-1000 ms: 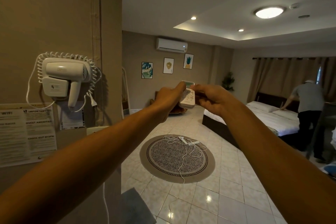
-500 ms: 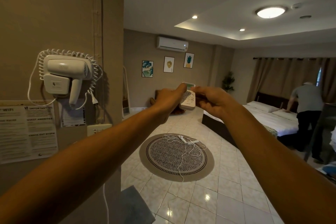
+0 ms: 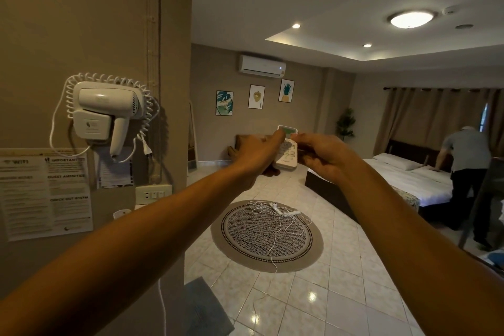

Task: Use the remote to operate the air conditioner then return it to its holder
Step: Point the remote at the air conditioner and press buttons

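Note:
A white remote [image 3: 287, 154] with a small green screen is held upright at arm's length, its top pointing toward the white air conditioner [image 3: 262, 66] high on the far wall. My left hand [image 3: 256, 155] grips the remote's left side, thumb near the screen. My right hand [image 3: 323, 157] is at its right edge, a fingertip touching the button area. No remote holder is visible.
A wall-mounted hair dryer [image 3: 105, 110], notices and a socket [image 3: 154, 194] are on the near left wall. A round rug [image 3: 266, 237] with a tangled white cable lies on the tiled floor. A person [image 3: 466, 172] leans over the bed [image 3: 403, 185] at right.
The remote and both hands have stayed almost in place. The camera tilted slightly, so the socket and more of the left wall show. The person at the bed shifted a little.

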